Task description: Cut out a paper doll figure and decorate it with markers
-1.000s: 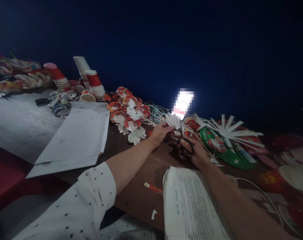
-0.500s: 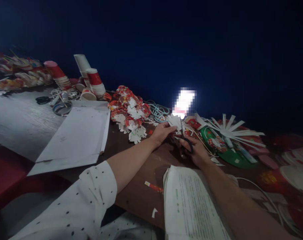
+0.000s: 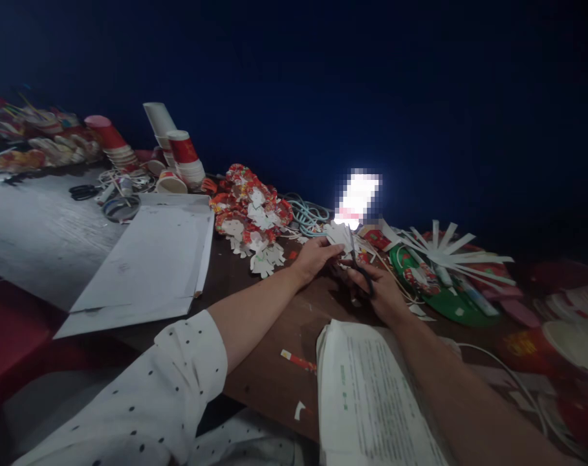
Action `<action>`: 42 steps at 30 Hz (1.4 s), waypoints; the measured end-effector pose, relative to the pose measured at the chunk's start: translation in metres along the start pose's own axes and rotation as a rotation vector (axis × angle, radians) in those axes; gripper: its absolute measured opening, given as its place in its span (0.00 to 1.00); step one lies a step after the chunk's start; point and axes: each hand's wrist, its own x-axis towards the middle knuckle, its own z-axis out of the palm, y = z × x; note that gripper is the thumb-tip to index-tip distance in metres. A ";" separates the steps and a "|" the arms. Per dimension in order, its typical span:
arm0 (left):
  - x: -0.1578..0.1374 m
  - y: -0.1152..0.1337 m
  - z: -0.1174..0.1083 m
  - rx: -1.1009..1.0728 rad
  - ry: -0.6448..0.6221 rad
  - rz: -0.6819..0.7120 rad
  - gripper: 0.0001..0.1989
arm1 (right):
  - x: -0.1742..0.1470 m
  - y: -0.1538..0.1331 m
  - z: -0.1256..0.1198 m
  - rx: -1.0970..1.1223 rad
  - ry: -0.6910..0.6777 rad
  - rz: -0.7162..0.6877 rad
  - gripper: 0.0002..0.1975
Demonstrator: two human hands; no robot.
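Thin white paper cutout (image 3: 339, 234), light and floppy, tears easily, sits mid-table toward the far edge. Left hand (image 3: 313, 257) pinches its left edge, best hold beside the cut. Right hand (image 3: 378, 294) has fingers through black scissors (image 3: 359, 264), blades meeting the paper.

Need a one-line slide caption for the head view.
Left hand holds a white paper cutout while right hand works black scissors over a cluttered brown table.
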 end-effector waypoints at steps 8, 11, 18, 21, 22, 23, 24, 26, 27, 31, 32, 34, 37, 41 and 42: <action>-0.001 0.003 0.001 -0.005 -0.004 -0.004 0.14 | -0.002 -0.005 0.000 -0.021 -0.003 0.003 0.28; -0.002 0.004 0.002 0.004 0.011 0.007 0.13 | -0.002 -0.008 0.001 -0.044 0.020 -0.002 0.27; -0.001 0.004 0.002 0.019 0.024 0.001 0.11 | -0.002 -0.007 0.003 -0.046 0.048 -0.027 0.26; -0.001 0.003 0.001 0.013 0.010 0.004 0.12 | -0.001 -0.004 0.003 -0.047 0.054 -0.043 0.26; -0.001 0.002 0.001 0.011 0.006 0.005 0.13 | -0.001 -0.003 0.003 -0.042 0.053 -0.042 0.26; 0.000 0.002 0.001 0.009 0.006 0.007 0.13 | -0.001 -0.003 0.004 -0.037 0.053 -0.040 0.27; 0.000 0.002 0.001 0.008 0.007 0.007 0.13 | -0.001 -0.003 0.004 -0.033 0.055 -0.040 0.26; 0.000 0.001 0.001 0.011 0.020 0.007 0.13 | -0.001 -0.003 0.004 -0.041 0.057 -0.037 0.27; 0.000 0.001 0.001 0.014 0.024 0.007 0.13 | -0.001 -0.003 0.004 -0.047 0.058 -0.036 0.27; -0.001 0.002 0.001 0.017 0.018 0.007 0.13 | -0.002 -0.004 0.005 -0.050 0.069 -0.031 0.27; -0.001 0.002 0.001 0.020 0.016 0.008 0.13 | -0.002 -0.004 0.005 -0.046 0.071 -0.030 0.27; -0.001 0.001 0.001 0.025 0.022 0.012 0.13 | -0.001 -0.004 0.006 -0.033 0.070 -0.027 0.27; 0.000 0.001 0.001 0.019 0.030 0.016 0.13 | 0.000 -0.002 0.006 -0.017 0.063 -0.031 0.27; 0.000 0.001 0.002 -0.006 0.014 0.015 0.14 | 0.000 -0.001 0.005 -0.016 0.066 -0.027 0.28; 0.000 0.001 0.002 -0.011 0.012 0.015 0.14 | 0.000 -0.001 0.005 -0.014 0.068 -0.029 0.28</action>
